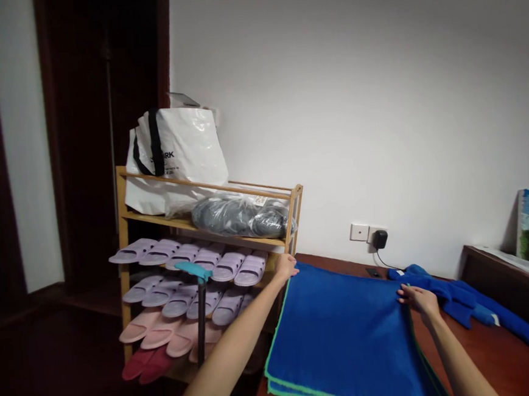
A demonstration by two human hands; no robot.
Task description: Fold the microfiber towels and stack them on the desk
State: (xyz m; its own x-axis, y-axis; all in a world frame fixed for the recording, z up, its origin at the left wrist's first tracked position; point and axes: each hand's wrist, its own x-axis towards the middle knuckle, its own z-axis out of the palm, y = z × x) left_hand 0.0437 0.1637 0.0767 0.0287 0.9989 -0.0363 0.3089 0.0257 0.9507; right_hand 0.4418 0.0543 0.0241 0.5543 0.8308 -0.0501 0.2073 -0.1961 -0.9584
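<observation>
A blue cloth (343, 332) with bright green stitched edges lies spread over the reddish-brown tabletop, its near edge showing more than one layer. At its far left corner, my left hand (285, 266) pinches the fabric between closed fingers. My right hand (418, 300) grips the far right corner, thumb and fingertips together on the edge. Just beyond the right hand, another blue cloth (455, 293) lies crumpled on the table, with a small white tag showing.
Left of the table stands a wooden shoe rack (293, 214) with rows of slippers (251, 267) and a white bag (191, 143) on top. A blue-topped pole (201, 313) rises before it. A black charger (380, 239) is plugged into the wall; a raised ledge (504, 283) borders the right.
</observation>
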